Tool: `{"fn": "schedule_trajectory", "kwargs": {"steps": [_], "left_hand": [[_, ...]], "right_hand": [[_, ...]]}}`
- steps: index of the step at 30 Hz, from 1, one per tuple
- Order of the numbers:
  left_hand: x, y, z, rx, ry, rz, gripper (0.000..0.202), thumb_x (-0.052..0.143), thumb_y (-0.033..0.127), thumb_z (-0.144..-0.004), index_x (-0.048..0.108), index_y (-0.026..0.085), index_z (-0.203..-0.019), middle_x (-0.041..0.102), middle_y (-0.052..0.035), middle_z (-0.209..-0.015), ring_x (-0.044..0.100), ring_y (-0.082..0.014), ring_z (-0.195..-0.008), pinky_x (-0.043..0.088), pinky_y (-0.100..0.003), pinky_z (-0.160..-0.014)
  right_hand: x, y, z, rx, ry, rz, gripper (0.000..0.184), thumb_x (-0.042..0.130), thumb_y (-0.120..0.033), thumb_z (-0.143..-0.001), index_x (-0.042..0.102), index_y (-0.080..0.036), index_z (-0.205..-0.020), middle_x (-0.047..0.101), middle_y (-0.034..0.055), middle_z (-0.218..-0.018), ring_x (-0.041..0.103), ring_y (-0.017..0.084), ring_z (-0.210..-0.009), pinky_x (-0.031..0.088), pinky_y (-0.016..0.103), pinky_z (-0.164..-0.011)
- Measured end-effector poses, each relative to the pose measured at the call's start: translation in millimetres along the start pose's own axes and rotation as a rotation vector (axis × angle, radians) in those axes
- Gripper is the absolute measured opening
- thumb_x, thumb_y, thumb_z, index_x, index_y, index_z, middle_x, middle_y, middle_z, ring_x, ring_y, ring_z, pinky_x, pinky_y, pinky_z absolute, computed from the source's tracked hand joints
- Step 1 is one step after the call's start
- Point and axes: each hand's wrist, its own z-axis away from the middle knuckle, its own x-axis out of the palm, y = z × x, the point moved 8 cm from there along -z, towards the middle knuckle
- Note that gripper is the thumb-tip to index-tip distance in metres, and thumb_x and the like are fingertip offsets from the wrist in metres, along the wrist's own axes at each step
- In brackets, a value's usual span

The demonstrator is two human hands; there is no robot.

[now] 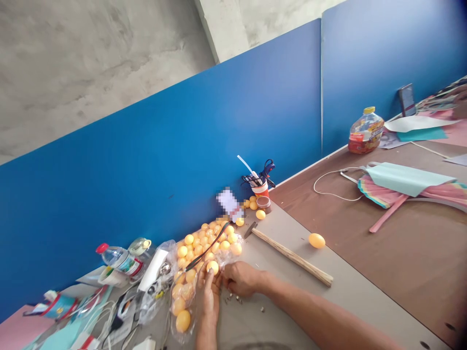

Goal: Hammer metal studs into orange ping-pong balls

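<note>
Pinching the orange ball (212, 266) from both sides, the left hand (208, 295) and right hand (241, 279) hold it against the bag of balls (199, 248) just beyond the grip, where light, even pressure seems wise against denting.

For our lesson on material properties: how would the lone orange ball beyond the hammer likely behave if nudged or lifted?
The lone orange ball is round and lies free on the flat tabletop, so a nudge would probably send it rolling. It matches the balls heaped in the clear bag, so likely hollow and light.
</note>
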Motion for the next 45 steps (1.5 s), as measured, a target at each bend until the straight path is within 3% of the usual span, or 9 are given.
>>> {"fn": "schedule_trajectory", "kwargs": {"steps": [5,7,13,23,35,39,45], "left_hand": [[-2.6,1,1,0.019,0.038,-0.019,0.049,0.085,0.032,-0.059,0.066,0.021,-0.102,0.071,-0.0041,-0.097,0.069,-0.0179,-0.081,0.056,-0.028,-0.074],[-1.6,1,2,0.027,0.03,-0.031,0.046,0.084,0.033,-0.061,0.066,0.021,-0.102,0.07,-0.0038,-0.098,0.068,-0.0168,-0.082,0.056,-0.027,-0.074],[0.7,1,3,0.024,0.02,-0.07,0.052,0.084,0.035,-0.059,0.067,0.021,-0.106,0.07,-0.0068,-0.106,0.068,-0.0191,-0.089,0.055,-0.027,-0.076],[3.3,0,4,-0.003,0.002,-0.132,0.061,0.084,0.037,-0.056,0.063,0.025,-0.113,0.069,-0.0071,-0.111,0.067,-0.0257,-0.101,0.055,-0.034,-0.086],[1.0,-3,4,-0.005,0.021,-0.077,0.055,0.084,0.028,-0.059,0.065,0.023,-0.11,0.07,-0.0058,-0.108,0.069,-0.0234,-0.094,0.059,-0.032,-0.078],[3.2,-3,4,-0.003,-0.028,-0.115,0.054,0.082,0.031,-0.062,0.064,0.026,-0.113,0.069,-0.0057,-0.112,0.068,-0.0247,-0.097,0.059,-0.035,-0.081],[5.4,-3,7,-0.001,-0.059,-0.163,0.058,0.082,0.037,-0.065,0.061,0.027,-0.118,0.065,-0.0082,-0.123,0.064,-0.0273,-0.111,0.056,-0.037,-0.09]], "right_hand": [[-17,17,1,0.193,0.125,-0.684,0.007,0.054,-0.012,-0.06,0.056,-0.017,-0.064,0.056,-0.0032,-0.057,0.048,0.01,-0.049,0.037,0.022,-0.048],[-22,19,0,0.199,0.191,-0.844,0.004,0.055,-0.019,-0.064,0.054,-0.018,-0.067,0.056,-0.0039,-0.058,0.043,0.007,-0.043,0.032,0.02,-0.044],[-29,24,-1,0.182,0.371,-1.186,0.018,0.068,-0.028,-0.059,0.054,-0.017,-0.064,0.054,-0.0062,-0.053,0.036,0.004,-0.039,0.023,0.02,-0.041],[-21,24,-1,0.215,0.351,-1.272,0.015,0.067,-0.022,-0.056,0.055,-0.017,-0.064,0.055,-0.0051,-0.047,0.045,0.007,-0.039,0.03,0.022,-0.044],[-22,21,-4,0.149,0.33,-1.285,0.029,0.075,-0.032,-0.06,0.051,-0.018,-0.064,0.058,-0.0048,-0.053,0.041,0.004,-0.036,0.025,0.02,-0.041],[-17,21,-3,0.204,0.285,-1.212,0.022,0.07,-0.03,-0.059,0.052,-0.018,-0.064,0.056,-0.0045,-0.052,0.043,0.007,-0.039,0.03,0.022,-0.045],[-17,22,0,0.254,0.333,-1.08,0.01,0.063,-0.022,-0.061,0.055,-0.017,-0.061,0.046,-0.0054,-0.044,0.035,0.007,-0.042,0.026,0.022,-0.045]]}}
